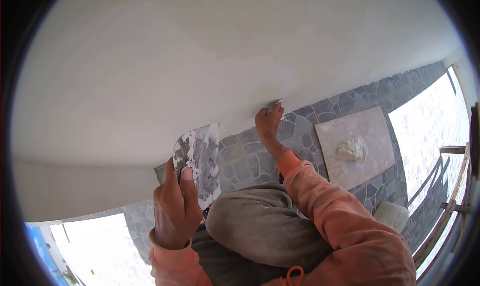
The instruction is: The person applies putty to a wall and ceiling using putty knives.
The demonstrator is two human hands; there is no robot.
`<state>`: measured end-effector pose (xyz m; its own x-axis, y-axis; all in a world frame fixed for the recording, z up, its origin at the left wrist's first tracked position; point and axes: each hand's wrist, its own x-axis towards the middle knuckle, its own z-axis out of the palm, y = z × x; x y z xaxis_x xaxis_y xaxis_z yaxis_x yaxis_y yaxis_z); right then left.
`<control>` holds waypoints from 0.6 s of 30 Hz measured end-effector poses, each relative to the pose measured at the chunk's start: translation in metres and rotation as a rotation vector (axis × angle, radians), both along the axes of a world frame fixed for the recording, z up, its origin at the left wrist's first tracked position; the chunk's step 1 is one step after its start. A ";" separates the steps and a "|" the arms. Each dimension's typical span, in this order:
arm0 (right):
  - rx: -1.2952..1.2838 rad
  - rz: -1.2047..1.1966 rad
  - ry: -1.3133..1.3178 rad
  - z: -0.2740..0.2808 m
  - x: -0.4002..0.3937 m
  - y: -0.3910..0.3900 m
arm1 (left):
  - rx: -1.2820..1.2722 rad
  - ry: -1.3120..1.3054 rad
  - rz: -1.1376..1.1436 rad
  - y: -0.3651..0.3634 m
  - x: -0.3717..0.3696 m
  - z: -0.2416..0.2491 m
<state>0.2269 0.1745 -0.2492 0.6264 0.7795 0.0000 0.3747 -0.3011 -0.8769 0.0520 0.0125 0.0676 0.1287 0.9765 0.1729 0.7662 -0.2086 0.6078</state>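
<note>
My left hand (174, 211) grips a flat metal putty blade (199, 156) smeared with grey-white filler, held upright just below the white wall (200, 61). My right hand (268, 123) reaches forward and low, pressing a small scraper (275, 104) against the bottom edge of the wall where it meets the stone floor. Only the tip of that scraper shows above my fingers. Both arms wear orange sleeves, and my bent knee in grey trousers (260, 226) sits between them.
A square tile board (357, 146) with a lump of white putty (352, 149) lies on the stone-patterned floor (245, 161) to the right. A pale container (392, 215) rests near it. Wooden rails (452, 186) run along the far right edge.
</note>
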 end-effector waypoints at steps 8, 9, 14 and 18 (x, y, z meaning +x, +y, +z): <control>0.091 0.071 0.313 0.024 0.033 -0.065 | 0.008 0.031 -0.011 0.003 0.004 -0.004; 0.086 0.031 0.398 0.018 0.043 -0.066 | 0.004 0.021 -0.005 0.003 0.004 -0.004; 0.036 0.006 0.451 -0.028 0.076 -0.036 | 0.003 -0.016 -0.019 0.004 0.004 -0.007; 0.171 -0.028 0.404 -0.007 0.058 -0.034 | -0.005 0.025 0.000 0.002 0.004 -0.004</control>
<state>0.2849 0.1406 -0.2559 0.6235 0.7723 -0.1215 -0.0150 -0.1436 -0.9895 0.0560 0.0145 0.0639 0.1325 0.9774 0.1644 0.7811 -0.2051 0.5898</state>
